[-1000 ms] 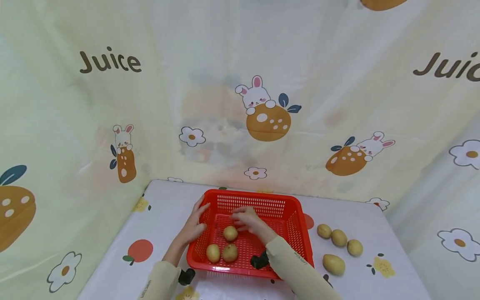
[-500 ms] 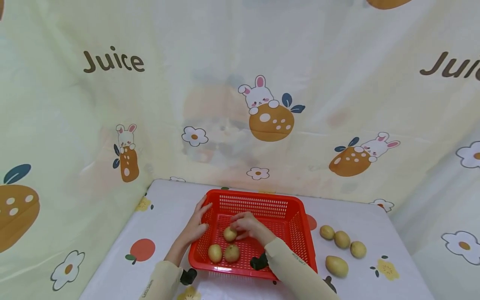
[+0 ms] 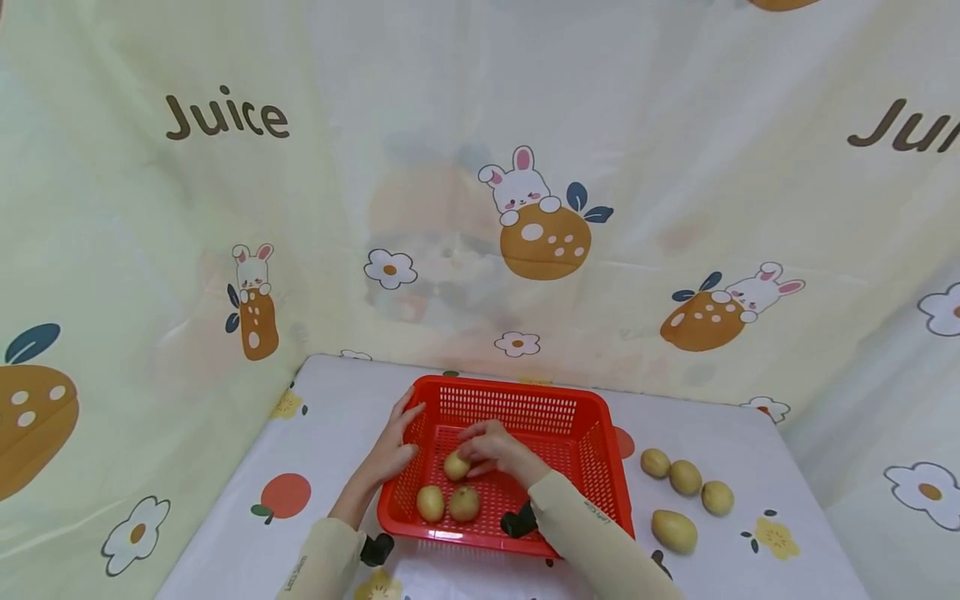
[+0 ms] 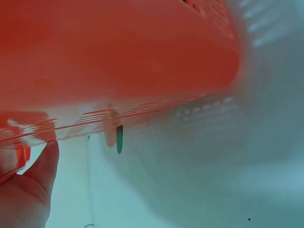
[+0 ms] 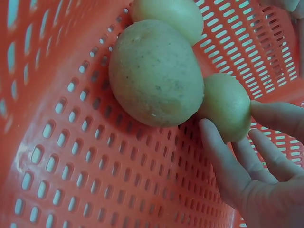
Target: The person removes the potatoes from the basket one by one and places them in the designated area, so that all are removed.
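My right hand (image 3: 495, 450) reaches down into a red slotted plastic basket (image 3: 517, 545) and pinches a small yellow potato (image 3: 455, 467). In the right wrist view, the thumb and fingers (image 5: 280, 118) sit on opposite sides of that potato (image 5: 225, 107). Beside it lie a larger, browner potato (image 3: 464, 503) and a pale yellow potato (image 3: 431, 503), both in the basket's near left part. At the basket's left side, my left hand (image 3: 388, 450) holds the rim. The left wrist view shows a digit (image 4: 45, 164) against the basket's outer wall (image 4: 118, 52).
To the right of the basket, three potatoes (image 3: 686, 477) form a slanting row on the printed tablecloth (image 3: 750, 458). A longer potato (image 3: 674, 532) lies in front of them. A printed curtain (image 3: 420, 350) hangs behind the table.
My right hand has moved from beside the small potato to take hold of it, and the potato has shifted slightly left and away. The left hand stays on the basket's rim.
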The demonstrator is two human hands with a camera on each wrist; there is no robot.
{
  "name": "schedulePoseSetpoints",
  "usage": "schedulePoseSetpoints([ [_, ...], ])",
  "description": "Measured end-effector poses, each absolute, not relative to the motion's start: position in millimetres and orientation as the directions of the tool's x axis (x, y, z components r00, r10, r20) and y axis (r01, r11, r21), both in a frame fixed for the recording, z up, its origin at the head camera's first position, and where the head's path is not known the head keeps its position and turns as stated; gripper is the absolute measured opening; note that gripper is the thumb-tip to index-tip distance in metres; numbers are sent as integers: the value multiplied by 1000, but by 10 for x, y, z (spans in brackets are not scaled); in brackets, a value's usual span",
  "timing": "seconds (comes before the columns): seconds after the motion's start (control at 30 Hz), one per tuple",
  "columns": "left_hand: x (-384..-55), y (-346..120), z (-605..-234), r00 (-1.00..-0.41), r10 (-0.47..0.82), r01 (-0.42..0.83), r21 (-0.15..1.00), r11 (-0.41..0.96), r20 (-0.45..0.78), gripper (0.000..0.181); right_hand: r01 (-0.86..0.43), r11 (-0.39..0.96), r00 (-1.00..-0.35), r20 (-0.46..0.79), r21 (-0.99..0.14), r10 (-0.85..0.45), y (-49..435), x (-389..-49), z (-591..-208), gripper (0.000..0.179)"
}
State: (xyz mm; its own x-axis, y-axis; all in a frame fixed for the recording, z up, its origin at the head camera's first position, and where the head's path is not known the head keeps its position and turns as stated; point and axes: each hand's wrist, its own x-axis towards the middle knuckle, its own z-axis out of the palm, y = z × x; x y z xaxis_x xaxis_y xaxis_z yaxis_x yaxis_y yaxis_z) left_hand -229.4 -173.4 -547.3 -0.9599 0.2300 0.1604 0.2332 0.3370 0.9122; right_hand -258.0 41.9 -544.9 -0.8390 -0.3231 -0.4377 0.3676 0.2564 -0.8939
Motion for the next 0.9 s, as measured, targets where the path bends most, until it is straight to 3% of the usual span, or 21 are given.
schedulePoseSetpoints([
  [0.9,-2290,-1714,-5468,-961,236,222,912,344,145,73,335,173,-871,-374,-926,-318,1008,-2592,-5058,43],
])
